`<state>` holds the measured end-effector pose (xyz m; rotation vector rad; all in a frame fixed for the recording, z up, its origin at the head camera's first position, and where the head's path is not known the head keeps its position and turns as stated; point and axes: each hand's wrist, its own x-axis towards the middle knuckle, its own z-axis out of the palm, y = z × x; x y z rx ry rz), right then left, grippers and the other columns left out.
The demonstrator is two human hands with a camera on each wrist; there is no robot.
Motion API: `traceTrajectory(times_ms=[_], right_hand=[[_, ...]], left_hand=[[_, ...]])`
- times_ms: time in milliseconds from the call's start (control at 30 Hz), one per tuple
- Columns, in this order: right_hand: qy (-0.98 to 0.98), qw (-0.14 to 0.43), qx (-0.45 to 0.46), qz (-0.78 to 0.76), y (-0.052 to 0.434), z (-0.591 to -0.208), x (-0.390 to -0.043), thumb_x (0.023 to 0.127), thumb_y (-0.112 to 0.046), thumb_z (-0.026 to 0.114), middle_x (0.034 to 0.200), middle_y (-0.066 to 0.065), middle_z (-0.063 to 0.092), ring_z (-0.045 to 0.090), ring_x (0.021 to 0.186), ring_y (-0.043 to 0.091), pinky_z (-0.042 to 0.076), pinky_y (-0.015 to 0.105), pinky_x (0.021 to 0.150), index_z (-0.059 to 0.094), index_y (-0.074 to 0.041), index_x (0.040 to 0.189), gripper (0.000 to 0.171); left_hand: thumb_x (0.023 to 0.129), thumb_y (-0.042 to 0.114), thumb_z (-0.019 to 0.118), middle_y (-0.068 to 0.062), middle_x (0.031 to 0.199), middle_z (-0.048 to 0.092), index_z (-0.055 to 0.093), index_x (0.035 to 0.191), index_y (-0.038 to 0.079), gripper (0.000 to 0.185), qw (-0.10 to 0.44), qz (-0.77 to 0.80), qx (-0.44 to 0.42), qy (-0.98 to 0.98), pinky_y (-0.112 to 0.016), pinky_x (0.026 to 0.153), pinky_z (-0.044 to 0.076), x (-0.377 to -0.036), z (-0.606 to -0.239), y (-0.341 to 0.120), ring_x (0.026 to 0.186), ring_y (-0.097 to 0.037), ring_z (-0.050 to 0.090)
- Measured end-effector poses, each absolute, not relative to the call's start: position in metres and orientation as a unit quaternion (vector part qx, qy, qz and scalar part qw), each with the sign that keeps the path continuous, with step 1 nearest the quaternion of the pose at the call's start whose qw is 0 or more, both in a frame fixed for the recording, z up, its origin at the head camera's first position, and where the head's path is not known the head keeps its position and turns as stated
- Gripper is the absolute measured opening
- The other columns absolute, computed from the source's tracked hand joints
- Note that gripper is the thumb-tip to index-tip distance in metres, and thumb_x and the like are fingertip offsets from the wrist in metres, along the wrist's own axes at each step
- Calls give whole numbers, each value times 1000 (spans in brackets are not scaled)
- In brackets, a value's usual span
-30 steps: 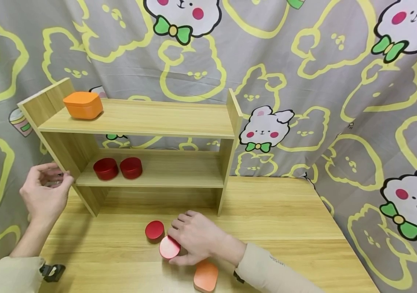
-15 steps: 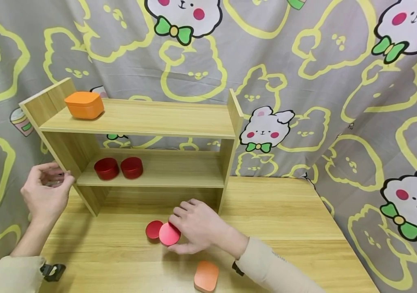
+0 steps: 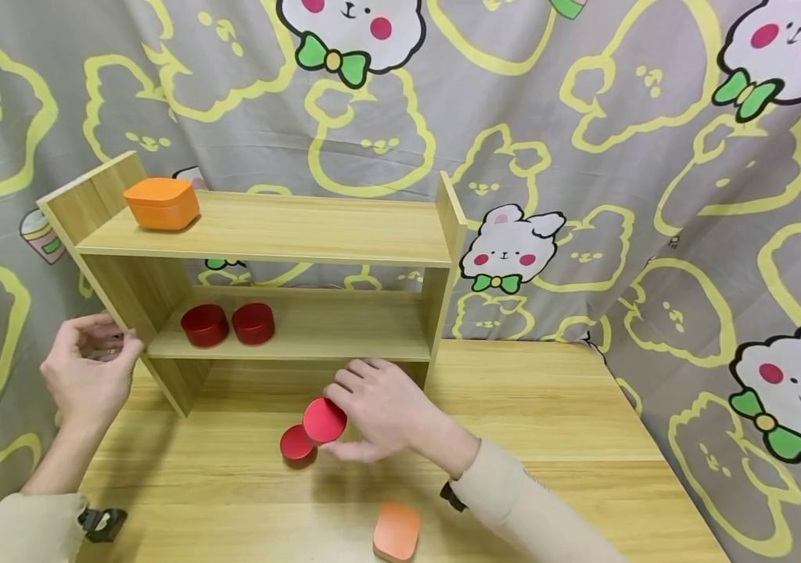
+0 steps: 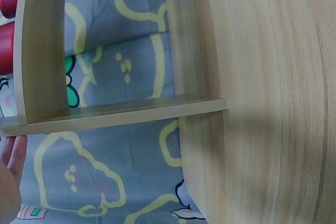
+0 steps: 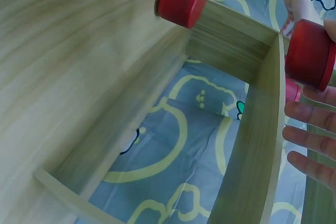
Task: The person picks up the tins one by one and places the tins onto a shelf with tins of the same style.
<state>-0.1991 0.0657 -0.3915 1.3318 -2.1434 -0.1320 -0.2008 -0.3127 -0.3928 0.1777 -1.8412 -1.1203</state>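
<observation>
While a big grey curtain with white bunnies and yellow outlines hangs behind everything, no words can be read on it or on any other thing here. Next in size is the wooden table, and on it stands one wooden shelf unit with two boards.

One orange box sits at the left end of the shelf unit's top board. A second orange box lies on the table, well in front of the shelf unit. That makes two orange boxes.

Four round red tins can be counted. Two red tins stand side by side at the left end of the shelf unit's lower board. One red tin on the table rests just in front of the shelf unit. The lifted red tin is in the air in front of the shelf unit, just above and beside the one on the table.

The right hand pinches the lifted red tin between thumb and fingers. The left hand is by the left side wall of the shelf unit, with its fingers loosely curled and nothing in them.
</observation>
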Motion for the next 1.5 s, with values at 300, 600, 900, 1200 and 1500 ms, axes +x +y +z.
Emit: traceTrajectory(times_ms=[300, 600, 900, 1200, 1500], right_hand=[[-808, 315, 498, -29, 59, -377, -205, 85, -74, 61, 95, -9, 71, 68, 89, 12, 58, 26, 75, 70, -22, 103, 57], [-804, 335, 491, -21, 52, -369, -215, 85, -75, 61, 94, -9, 71, 67, 87, 13, 56, 27, 70, 69, -21, 101, 57], [-809, 344, 476, -20, 44, -361, -229, 86, -74, 61, 96, -8, 71, 67, 86, 13, 55, 25, 68, 69, -21, 104, 57], [-816, 346, 463, -12, 37, -359, -241, 86, -73, 62, 97, -8, 73, 69, 87, 12, 59, 26, 70, 69, -20, 107, 57], [-829, 337, 446, -13, 31, -354, -248, 87, -73, 62, 100, -8, 74, 70, 87, 10, 58, 25, 67, 70, -21, 109, 57]], left_hand=[[87, 0, 70, 32, 82, 60, 70, 106, 12, 23, 470, -462, 75, -748, 4, 65, 48, -203, -396, -316, 71, 21, 58], [86, 0, 69, 32, 81, 60, 69, 104, 16, 24, 472, -465, 76, -745, 4, 64, 48, -202, -394, -313, 70, 21, 58], [87, 1, 69, 34, 81, 60, 69, 104, 20, 26, 472, -464, 77, -745, 4, 63, 47, -203, -395, -315, 70, 21, 58], [86, 1, 69, 35, 81, 58, 69, 105, 19, 25, 467, -464, 83, -748, 4, 63, 47, -203, -396, -316, 70, 21, 58], [86, 1, 69, 34, 81, 60, 69, 105, 17, 25, 468, -463, 82, -748, 4, 63, 47, -203, -396, -315, 70, 21, 58]])
